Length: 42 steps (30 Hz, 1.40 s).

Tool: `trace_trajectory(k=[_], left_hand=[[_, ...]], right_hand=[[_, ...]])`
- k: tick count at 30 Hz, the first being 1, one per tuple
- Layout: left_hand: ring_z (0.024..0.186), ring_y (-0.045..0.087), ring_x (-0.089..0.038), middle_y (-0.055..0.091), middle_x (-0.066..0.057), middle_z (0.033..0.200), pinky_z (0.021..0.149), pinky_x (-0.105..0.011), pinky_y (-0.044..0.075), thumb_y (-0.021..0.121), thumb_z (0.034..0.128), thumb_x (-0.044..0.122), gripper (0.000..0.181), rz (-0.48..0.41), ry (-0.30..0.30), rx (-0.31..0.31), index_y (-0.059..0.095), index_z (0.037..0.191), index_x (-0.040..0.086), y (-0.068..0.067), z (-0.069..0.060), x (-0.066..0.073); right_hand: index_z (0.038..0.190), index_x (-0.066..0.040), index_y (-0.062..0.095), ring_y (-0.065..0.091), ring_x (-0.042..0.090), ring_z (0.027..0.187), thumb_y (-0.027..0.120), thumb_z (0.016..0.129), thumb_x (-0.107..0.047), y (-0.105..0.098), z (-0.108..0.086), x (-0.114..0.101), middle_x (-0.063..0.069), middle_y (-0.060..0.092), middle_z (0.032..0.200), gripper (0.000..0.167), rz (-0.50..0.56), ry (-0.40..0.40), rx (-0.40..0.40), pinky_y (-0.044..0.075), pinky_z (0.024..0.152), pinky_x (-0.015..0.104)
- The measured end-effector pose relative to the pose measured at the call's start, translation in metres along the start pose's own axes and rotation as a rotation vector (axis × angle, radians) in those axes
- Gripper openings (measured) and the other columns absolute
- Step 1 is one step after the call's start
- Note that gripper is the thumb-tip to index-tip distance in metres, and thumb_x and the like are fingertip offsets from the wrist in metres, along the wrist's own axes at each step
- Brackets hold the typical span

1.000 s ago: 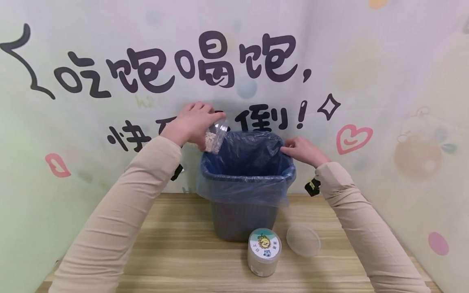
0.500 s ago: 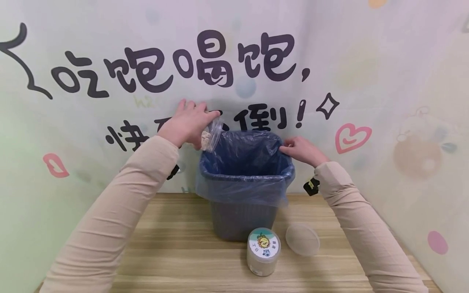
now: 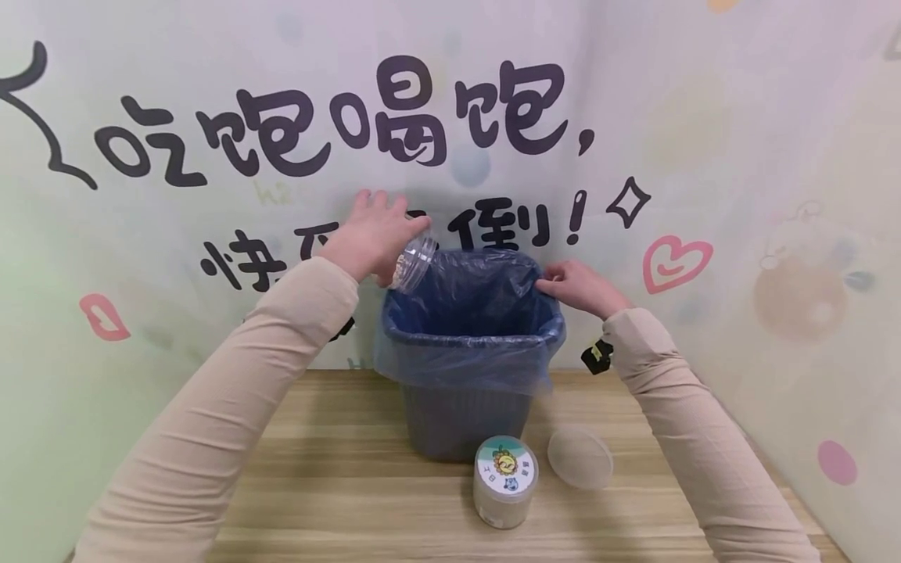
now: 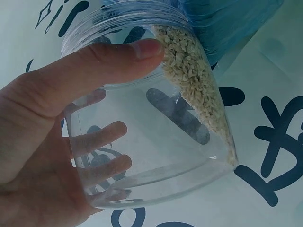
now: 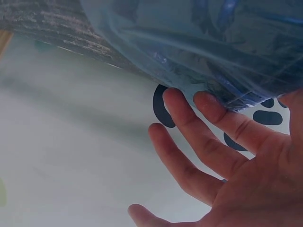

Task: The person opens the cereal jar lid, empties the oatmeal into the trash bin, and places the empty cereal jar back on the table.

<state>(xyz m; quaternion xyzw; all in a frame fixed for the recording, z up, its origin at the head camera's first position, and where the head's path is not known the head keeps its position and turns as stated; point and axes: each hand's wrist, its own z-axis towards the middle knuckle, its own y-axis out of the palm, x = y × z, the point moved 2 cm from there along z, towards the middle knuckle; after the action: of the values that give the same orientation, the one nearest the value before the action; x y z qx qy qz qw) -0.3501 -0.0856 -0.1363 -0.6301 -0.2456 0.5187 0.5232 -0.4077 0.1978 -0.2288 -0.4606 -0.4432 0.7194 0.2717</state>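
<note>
My left hand (image 3: 369, 236) grips a clear plastic jar (image 3: 417, 264), tilted at the left rim of a trash bin (image 3: 464, 422). Pale flaky grains (image 4: 191, 75) lie along the jar's lower side up to its mouth in the left wrist view; the thumb and fingers wrap round its wall. A blue plastic liner (image 3: 464, 366) covers the bin's rim and inside. At the right rim, my right hand (image 3: 580, 288) pinches the lined edge, its thumb going over the rim and its index finger against the outside; the other fingers are loosely spread. The bin's bottom is hidden.
In front of the bin, a lidded tub (image 3: 505, 483) with a sunflower label stands on the wooden table (image 3: 338, 469). A clear round lid (image 3: 580, 460) lies to its right. Close behind the bin hangs a printed cloth backdrop (image 3: 704, 141).
My left hand drifted slightly left, then came back right, and the jar's mouth now tips further down. My right hand stays at the rim.
</note>
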Motion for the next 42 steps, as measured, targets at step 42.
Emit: trace_trajectory(k=[42], left_hand=[[0.119,0.036,-0.042,0.039,-0.023,0.134,0.103,-0.055,0.024,0.089,0.0568,0.014,0.101,0.039,0.012,-0.01,0.04,0.144,0.02,0.0004,0.004,0.0055]], right_hand=[[0.089,-0.001,0.061,0.055,0.025,0.079,0.049,0.096,-0.022,0.0011,-0.0022,-0.0019,0.01,0.061,0.084,0.025,0.02,-0.005,-0.019,0.043,0.07,0.036]])
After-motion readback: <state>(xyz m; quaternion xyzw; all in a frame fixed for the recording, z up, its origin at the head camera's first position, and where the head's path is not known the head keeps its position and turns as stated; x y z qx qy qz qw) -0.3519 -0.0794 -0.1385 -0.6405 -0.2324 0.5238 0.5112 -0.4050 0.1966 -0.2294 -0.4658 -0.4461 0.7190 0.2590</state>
